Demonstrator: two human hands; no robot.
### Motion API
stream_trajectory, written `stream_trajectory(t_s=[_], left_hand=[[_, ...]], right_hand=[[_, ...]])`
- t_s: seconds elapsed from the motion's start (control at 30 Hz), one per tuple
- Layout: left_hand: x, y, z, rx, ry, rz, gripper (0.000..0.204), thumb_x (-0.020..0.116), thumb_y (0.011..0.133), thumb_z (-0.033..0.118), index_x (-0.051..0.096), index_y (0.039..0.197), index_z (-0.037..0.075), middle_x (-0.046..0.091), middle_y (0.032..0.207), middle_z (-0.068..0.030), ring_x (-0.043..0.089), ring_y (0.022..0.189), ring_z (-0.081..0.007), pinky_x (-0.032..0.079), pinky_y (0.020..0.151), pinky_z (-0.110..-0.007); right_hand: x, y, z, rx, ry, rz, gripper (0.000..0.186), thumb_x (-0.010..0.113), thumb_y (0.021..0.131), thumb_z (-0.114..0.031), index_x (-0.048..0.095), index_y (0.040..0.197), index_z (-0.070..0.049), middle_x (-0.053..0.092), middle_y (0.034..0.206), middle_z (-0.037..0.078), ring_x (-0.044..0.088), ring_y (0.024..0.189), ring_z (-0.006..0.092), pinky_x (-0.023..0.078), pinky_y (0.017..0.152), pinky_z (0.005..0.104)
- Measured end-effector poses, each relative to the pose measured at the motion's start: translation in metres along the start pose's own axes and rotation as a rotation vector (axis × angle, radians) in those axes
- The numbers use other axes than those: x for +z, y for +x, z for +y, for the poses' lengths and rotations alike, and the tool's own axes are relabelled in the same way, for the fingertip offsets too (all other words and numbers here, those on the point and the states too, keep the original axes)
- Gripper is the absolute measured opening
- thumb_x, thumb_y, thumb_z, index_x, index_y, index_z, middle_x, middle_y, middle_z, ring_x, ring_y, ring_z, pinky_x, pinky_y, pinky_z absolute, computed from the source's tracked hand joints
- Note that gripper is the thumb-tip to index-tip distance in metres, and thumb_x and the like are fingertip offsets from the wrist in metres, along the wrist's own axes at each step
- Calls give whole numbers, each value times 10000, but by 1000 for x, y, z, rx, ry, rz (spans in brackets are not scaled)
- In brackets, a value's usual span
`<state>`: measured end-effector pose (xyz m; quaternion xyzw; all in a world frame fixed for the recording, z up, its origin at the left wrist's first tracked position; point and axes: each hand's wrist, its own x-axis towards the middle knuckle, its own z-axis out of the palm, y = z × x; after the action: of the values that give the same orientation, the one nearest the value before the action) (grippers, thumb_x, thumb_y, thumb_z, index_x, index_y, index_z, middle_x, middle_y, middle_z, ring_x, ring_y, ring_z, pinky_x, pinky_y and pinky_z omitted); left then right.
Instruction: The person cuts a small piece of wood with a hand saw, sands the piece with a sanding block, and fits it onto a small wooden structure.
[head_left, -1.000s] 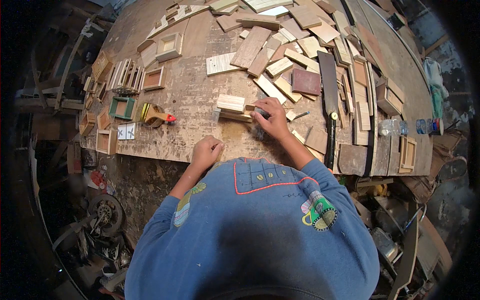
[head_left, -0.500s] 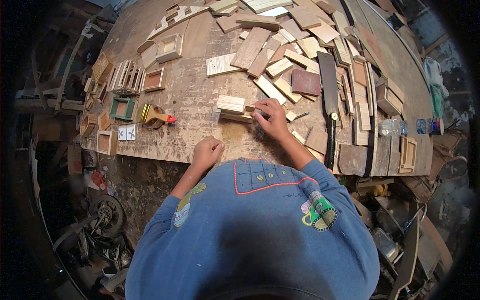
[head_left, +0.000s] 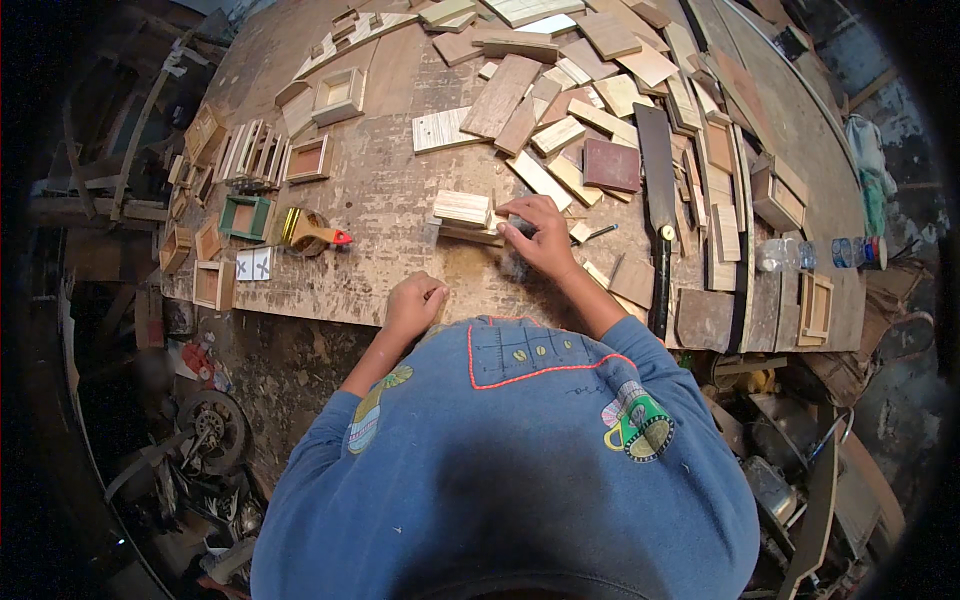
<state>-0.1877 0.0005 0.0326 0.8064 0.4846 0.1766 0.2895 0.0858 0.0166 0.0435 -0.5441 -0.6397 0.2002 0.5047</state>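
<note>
A pale striped wood block [head_left: 462, 207] lies on top of another wooden piece [head_left: 470, 233] on the worn workbench [head_left: 380, 215]. My right hand [head_left: 540, 238] is at the right end of these pieces, thumb and fingers pinched together. Something small and greyish shows between its fingers, too hidden to name. By the bench's front edge, my left hand [head_left: 415, 303] rests with its fingers curled in and nothing visible in them. To the right of my right hand lie a pencil-like stick [head_left: 603, 231] and a handsaw [head_left: 657, 175] with a dark blade.
Many loose boards [head_left: 500, 95] cover the far middle and right. On the left are small wooden boxes [head_left: 309, 158], a green box [head_left: 245, 217] and a paintbrush [head_left: 318, 235] on a roll of tape. A maroon block [head_left: 611, 165] and plastic bottles [head_left: 785, 254] lie right.
My right hand has shifted slightly to the left and up along the end of the wood pieces. My left hand and the wood block look unmoved.
</note>
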Motion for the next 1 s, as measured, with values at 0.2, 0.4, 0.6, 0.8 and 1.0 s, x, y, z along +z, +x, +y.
stream_trajectory(t_s=[0.2, 0.4, 0.6, 0.8, 1.0], left_hand=[[2, -1, -2, -3, 14, 1, 147, 663, 817, 196, 693, 784, 57, 606, 742, -117, 614, 691, -307, 484, 626, -401], [4, -1, -5, -26, 7, 11, 160, 662, 816, 219, 694, 793, 64, 606, 747, -117, 615, 703, -306, 485, 633, -404], [5, -1, -3, -46, -10, 14, 168, 657, 820, 225, 694, 797, 63, 611, 760, -118, 617, 708, -308, 486, 636, -402], [2, 2, 12, -83, -112, 67, 122, 668, 821, 155, 704, 877, 53, 609, 762, -113, 623, 669, -251, 493, 623, -343], [-11, 14, 49, -7, -261, 157, 204, 660, 809, 30, 681, 1012, 26, 593, 769, -86, 593, 647, -162, 483, 595, -270]], right_hand=[[-5, 7, 5, -4, 39, 34, 238, 599, 750, -102, 722, 953, -81, 677, 968, 114, 588, 959, 297, 471, 865, 388], [-10, 40, 36, 337, -97, -65, 294, 593, 777, -107, 702, 1049, -83, 664, 998, 160, 642, 899, 309, 502, 827, 387], [8, 62, 41, 33, -597, -200, 185, 643, 786, -140, 701, 952, -81, 611, 988, 159, 600, 920, 344, 505, 788, 445], [19, 68, 58, 86, -622, -291, 244, 710, 741, -179, 678, 958, -70, 609, 977, 147, 608, 927, 338, 514, 746, 444], [-6, 65, 60, 310, -154, -247, 192, 740, 687, -161, 653, 834, -74, 661, 829, 161, 642, 743, 349, 519, 678, 387]])
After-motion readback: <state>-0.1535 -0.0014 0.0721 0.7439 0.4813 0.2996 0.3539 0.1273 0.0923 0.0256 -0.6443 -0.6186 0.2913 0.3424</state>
